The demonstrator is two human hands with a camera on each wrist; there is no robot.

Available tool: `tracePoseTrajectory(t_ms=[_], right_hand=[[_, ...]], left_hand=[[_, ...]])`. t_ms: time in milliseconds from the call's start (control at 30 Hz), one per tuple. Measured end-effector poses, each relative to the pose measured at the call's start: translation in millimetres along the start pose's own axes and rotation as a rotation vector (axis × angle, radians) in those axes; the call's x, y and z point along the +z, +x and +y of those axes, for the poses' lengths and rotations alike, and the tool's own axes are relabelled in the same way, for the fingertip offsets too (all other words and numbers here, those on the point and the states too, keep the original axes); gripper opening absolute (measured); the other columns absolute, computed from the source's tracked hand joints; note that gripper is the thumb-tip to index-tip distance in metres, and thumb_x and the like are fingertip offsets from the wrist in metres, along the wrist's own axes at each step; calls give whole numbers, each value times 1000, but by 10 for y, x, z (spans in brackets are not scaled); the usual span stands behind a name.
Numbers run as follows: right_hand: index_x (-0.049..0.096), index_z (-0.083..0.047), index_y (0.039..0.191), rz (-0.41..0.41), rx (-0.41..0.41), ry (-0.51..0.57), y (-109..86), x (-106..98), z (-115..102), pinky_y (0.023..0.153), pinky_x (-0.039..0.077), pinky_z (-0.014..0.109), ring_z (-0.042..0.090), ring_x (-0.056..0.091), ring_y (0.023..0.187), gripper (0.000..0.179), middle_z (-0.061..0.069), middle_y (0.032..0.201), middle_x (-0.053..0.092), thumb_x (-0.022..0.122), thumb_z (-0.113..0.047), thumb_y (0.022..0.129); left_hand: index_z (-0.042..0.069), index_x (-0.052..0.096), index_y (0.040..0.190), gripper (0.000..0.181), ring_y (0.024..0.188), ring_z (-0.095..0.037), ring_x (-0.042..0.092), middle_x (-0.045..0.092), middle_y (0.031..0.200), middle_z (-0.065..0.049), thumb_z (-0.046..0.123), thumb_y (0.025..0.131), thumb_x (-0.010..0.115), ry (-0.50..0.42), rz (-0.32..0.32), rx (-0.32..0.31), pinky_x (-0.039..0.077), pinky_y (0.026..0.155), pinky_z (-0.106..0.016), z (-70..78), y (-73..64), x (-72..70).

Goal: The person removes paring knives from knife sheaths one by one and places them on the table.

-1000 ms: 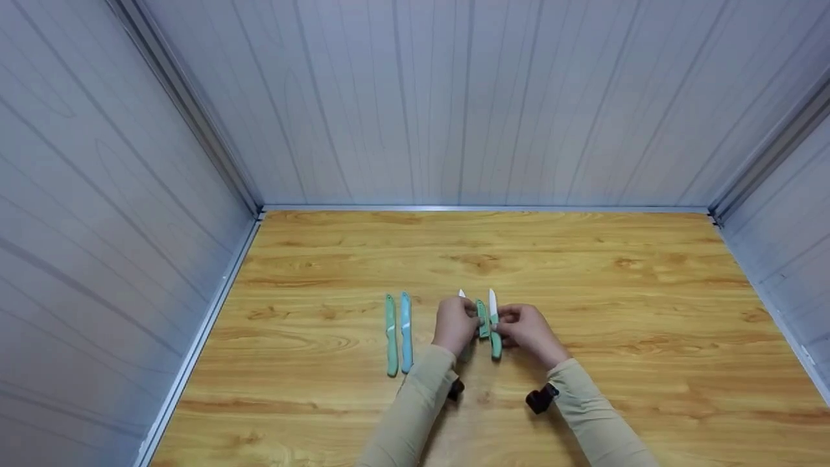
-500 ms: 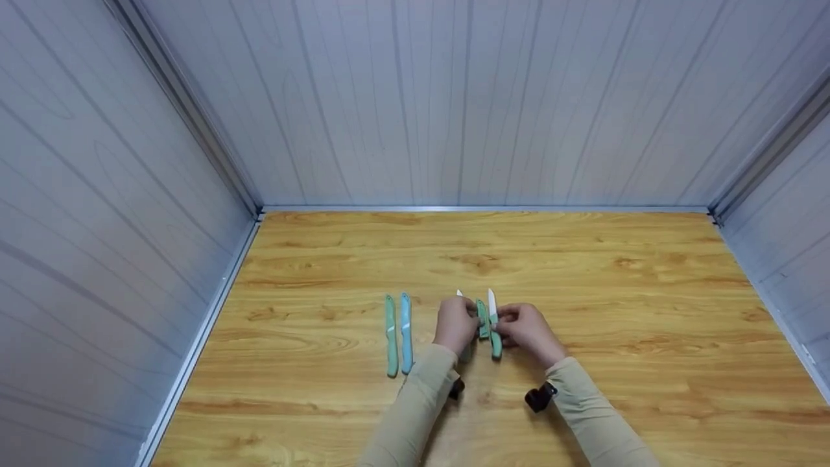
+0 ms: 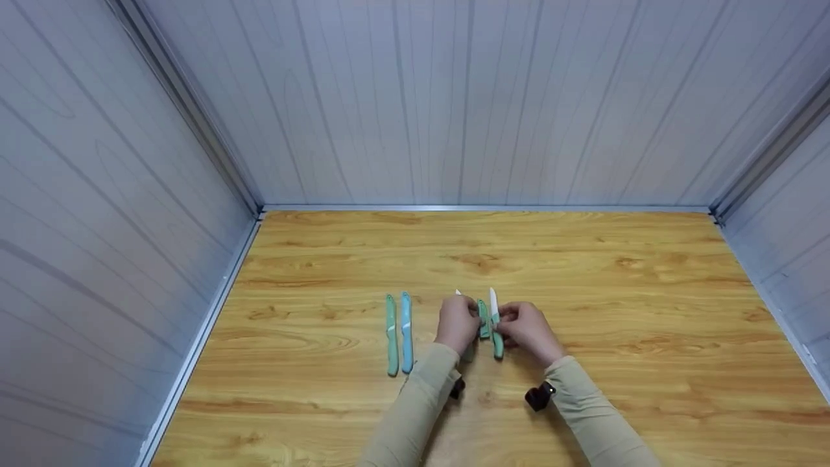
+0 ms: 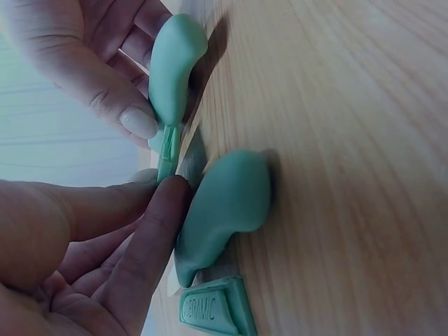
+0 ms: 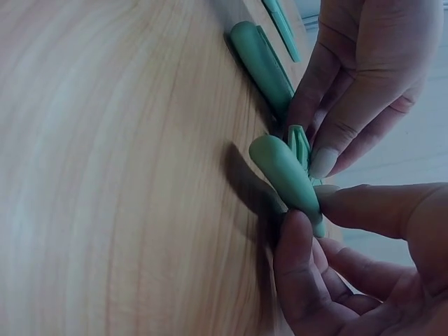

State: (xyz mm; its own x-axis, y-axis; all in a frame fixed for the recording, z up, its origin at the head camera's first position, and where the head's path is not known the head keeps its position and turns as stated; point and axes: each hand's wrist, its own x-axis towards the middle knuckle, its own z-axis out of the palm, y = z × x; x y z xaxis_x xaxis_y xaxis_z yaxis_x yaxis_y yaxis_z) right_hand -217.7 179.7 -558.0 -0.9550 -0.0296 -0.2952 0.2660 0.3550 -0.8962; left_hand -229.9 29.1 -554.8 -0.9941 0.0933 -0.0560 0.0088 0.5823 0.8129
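My left hand (image 3: 458, 322) pinches a green knife sheath (image 4: 168, 150) between thumb and fingers, its open end toward me. Just right of it, my right hand (image 3: 528, 329) pinches a paring knife by its green handle (image 5: 283, 168); the knife's white blade (image 3: 493, 300) points away from me, bare. Sheath and knife lie side by side, apart in the head view. Under my left hand, mostly hidden in the head view, a second unsheathed knife with a green handle (image 4: 227, 199) lies on the table. Near it in the left wrist view is another green sheath (image 4: 217, 306) marked CERAMIC.
To the left, a green sheathed knife (image 3: 391, 337) and a blue sheathed knife (image 3: 406, 334) lie parallel on the wooden table (image 3: 583, 272). Pale panel walls (image 3: 428, 104) enclose the table's back and sides. A small black camera (image 3: 539, 396) sits on my right wrist.
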Motion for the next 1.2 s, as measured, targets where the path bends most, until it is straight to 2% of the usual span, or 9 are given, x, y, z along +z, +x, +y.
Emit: tracePoseTrajectory(t_ms=[233,433,767,1000,1200], right_hand=[[60,11,110,-5,-20,-23,-4,2,-20,56,56,34,19,60,65,31,11,82,59,64,6,80],[60,10,110,2,-20,-39,-8,16,-27,58,56,34,21,62,69,31,12,83,60,65,6,80],[60,11,110,32,-17,-25,-30,48,11,53,55,32,20,64,65,34,13,83,65,68,7,77],[61,10,109,59,-12,-15,-53,55,23,56,56,33,21,63,69,31,14,85,63,68,7,79],[62,11,106,64,-18,0,-57,66,34,56,56,34,22,63,68,27,14,83,63,66,7,79]], left_hand=[[2,62,62,20,50,-11,38,43,53,4,-10,78,62,19,8,35,33,46,-24,-12,15,14],[5,61,61,22,51,-11,41,46,55,5,-10,77,62,28,12,19,35,47,-23,-17,31,26],[1,70,71,14,56,-11,48,53,59,4,-11,75,63,8,42,10,42,52,-24,-27,11,46],[0,72,80,11,62,-11,54,60,67,1,-8,77,64,-5,36,-28,47,57,-26,-21,7,45],[-1,72,83,9,66,-12,58,64,73,-2,-6,78,68,-22,50,-24,50,60,-26,-33,-6,26]])
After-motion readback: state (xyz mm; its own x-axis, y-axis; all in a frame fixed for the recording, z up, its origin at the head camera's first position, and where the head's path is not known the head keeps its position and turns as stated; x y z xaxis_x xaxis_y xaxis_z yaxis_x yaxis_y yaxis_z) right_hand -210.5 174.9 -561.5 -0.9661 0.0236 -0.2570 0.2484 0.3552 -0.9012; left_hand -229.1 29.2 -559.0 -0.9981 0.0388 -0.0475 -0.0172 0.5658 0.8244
